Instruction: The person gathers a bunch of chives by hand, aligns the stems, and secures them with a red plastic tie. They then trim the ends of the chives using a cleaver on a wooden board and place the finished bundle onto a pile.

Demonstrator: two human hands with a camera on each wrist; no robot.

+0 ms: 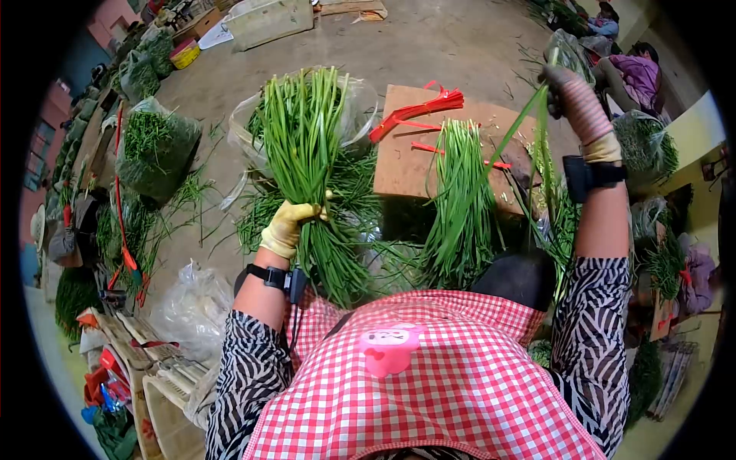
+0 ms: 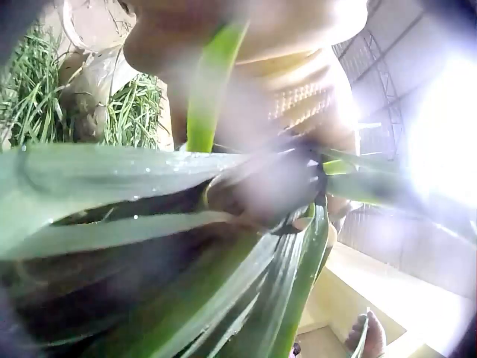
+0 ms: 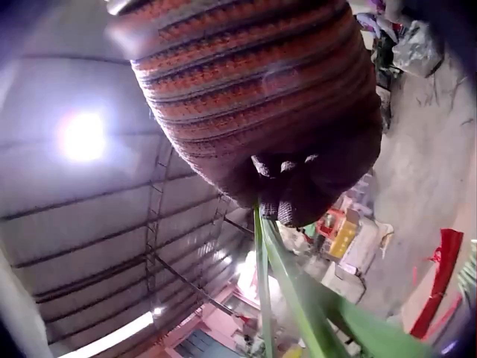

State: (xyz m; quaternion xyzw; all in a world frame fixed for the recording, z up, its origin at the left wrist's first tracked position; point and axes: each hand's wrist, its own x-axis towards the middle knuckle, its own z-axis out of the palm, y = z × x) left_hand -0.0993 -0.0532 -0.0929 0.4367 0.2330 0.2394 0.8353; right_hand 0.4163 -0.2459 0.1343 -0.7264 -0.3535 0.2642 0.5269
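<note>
My left hand (image 1: 290, 224), in a yellow glove, grips a thick bunch of garlic chives (image 1: 307, 142), with the pale stem ends pointing away from me. In the left wrist view, wet green leaves (image 2: 112, 179) fan out in front of the gloved fingers. High on the right, my right hand (image 1: 571, 100), in a striped glove with dark fingers, pinches a few long chive leaves (image 3: 294, 294) that hang down. A second bunch of chives (image 1: 464, 180) lies between the hands, its cut ends on a wooden board (image 1: 399, 169) and its leaves drooping toward my lap.
Red ties (image 1: 422, 111) lie on the board. Behind the left bunch stands a clear plastic bag (image 1: 360, 103) with more greens. A filled bag (image 1: 157, 146) stands at the left, crumpled plastic (image 1: 188, 310) nearer me. People (image 1: 636, 77) sit at the far right.
</note>
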